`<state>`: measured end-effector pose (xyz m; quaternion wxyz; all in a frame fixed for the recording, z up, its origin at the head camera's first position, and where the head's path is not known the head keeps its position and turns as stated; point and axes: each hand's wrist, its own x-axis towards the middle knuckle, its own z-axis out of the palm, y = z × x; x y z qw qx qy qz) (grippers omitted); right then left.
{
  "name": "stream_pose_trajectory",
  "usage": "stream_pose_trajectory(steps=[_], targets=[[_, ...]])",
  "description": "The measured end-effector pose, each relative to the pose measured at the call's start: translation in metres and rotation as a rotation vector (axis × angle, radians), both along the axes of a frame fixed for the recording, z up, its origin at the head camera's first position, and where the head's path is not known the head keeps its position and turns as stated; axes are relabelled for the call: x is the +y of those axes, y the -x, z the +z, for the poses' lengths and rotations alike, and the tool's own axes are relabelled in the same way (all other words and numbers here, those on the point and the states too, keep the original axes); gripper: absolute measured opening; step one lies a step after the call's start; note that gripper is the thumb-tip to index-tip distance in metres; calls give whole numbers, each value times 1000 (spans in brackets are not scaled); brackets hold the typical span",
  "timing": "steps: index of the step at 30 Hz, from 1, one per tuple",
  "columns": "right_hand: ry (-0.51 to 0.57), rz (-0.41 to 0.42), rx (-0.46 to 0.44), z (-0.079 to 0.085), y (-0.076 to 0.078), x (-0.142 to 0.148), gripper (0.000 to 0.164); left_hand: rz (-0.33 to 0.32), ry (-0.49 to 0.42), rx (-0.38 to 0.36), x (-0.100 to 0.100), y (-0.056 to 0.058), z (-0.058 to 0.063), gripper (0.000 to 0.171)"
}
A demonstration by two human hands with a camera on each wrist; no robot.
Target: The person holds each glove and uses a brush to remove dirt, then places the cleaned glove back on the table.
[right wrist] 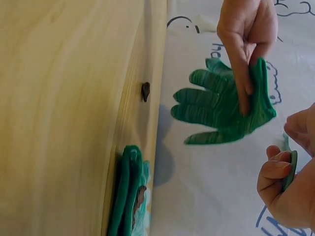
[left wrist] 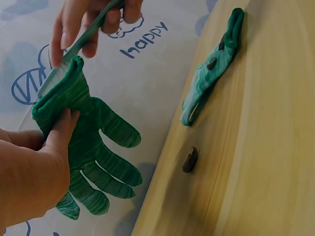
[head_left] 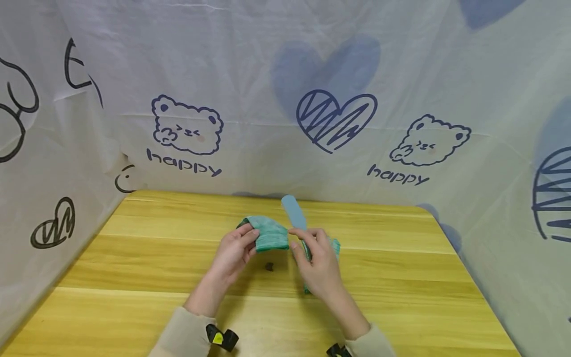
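Observation:
My left hand (head_left: 234, 253) holds a green knitted glove (head_left: 272, 235) near its cuff, raised above the table; in the left wrist view its fingers dangle. Curled fingers of my right hand (head_left: 321, 267) grip a flat, light-blue spatula-like tool (head_left: 293, 213), whose rounded end points away from me. The right thumb and index finger are close to the glove's cuff; whether they touch it I cannot tell. A second green glove (left wrist: 211, 83) lies on the table, partly hidden behind the right hand in the head view, with small dark brown pieces (left wrist: 211, 64) on it.
One dark brown lump (head_left: 269, 267) lies on the wooden table (head_left: 147, 258) between the hands. A white printed cloth (head_left: 250, 99) hangs behind the table and at both sides. Black wrist devices (head_left: 229, 340) sit at the sleeves.

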<state>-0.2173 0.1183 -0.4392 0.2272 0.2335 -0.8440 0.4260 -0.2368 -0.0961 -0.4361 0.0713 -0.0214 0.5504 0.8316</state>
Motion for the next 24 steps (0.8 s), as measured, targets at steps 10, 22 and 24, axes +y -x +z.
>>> stream_pose_trajectory(steps=[10, 22, 24], targets=[[-91, -3, 84, 0, -7, -12, 20, -4, 24, -34, 15, -6, -3, 58], [-144, -45, 53, -9, -11, -20, 22, -50, 4, -13, 23, -10, -7, 57], [-150, -45, 63, -11, -11, -21, 23, -52, 0, -21, 24, -10, -8, 57]])
